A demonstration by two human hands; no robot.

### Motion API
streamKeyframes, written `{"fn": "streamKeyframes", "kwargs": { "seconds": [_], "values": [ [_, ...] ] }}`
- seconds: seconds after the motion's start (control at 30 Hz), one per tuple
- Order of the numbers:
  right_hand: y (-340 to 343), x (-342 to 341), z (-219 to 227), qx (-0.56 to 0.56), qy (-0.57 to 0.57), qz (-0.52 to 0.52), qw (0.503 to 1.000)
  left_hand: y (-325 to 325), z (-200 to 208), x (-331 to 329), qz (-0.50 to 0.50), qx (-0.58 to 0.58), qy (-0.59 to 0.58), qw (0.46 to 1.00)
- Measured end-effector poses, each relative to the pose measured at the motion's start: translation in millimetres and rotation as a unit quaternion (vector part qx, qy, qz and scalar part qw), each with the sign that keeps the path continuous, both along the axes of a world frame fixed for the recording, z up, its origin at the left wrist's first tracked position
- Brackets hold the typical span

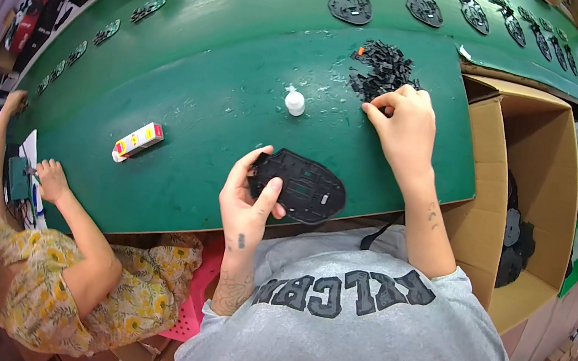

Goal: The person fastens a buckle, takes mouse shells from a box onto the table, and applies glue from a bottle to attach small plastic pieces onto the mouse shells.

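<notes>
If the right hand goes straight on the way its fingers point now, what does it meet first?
The right hand points up-left at the pile of small black parts on the green table. It would probably meet that pile first; its fingertips look almost at the edge.

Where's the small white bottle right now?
Head view: the small white bottle stands on the green table, centre, just left of the right hand and the pile of black parts.

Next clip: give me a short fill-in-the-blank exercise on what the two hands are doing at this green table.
1. The left hand holds a flat ____ plastic plate at the table's near edge.
2. The right hand reaches into a pile of small parts with ____ fingertips.
3. A small white bottle stands ____ the two hands.
4. A cardboard box sits to the person's ____.

Missing words: black; pinched; between; right
</notes>
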State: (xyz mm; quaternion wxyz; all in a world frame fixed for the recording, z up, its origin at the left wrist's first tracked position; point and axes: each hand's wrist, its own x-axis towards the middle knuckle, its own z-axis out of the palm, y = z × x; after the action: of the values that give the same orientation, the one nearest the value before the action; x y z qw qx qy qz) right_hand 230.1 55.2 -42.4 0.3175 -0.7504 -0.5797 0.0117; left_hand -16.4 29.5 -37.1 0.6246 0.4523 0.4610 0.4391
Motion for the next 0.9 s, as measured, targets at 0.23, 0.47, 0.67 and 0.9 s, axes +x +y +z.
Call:
{"fn": "streamKeyframes", "kwargs": {
  "seconds": [0.23, 0.47, 0.67, 0.9],
  "values": [
    [-2, 9, 8, -0.036, 0.041, 0.036, 0.998, -1, 6, 10, -0.007, 0.034, 0.013, 0.999],
    [-38, -27, 41, -0.052, 0.266, 0.278, 0.922, -3, 4, 18, -0.005, 0.062, 0.061, 0.996],
    [-27, -11, 27, -0.131, 0.414, 0.26, 0.863, 3, 10, 31, -0.044, 0.129, 0.115, 0.984],
    [-25, 21, 23, -0.348, 0.572, 0.286, 0.686, 11, 17, 35, -0.18, 0.079, 0.08, 0.977]
  ]
}}
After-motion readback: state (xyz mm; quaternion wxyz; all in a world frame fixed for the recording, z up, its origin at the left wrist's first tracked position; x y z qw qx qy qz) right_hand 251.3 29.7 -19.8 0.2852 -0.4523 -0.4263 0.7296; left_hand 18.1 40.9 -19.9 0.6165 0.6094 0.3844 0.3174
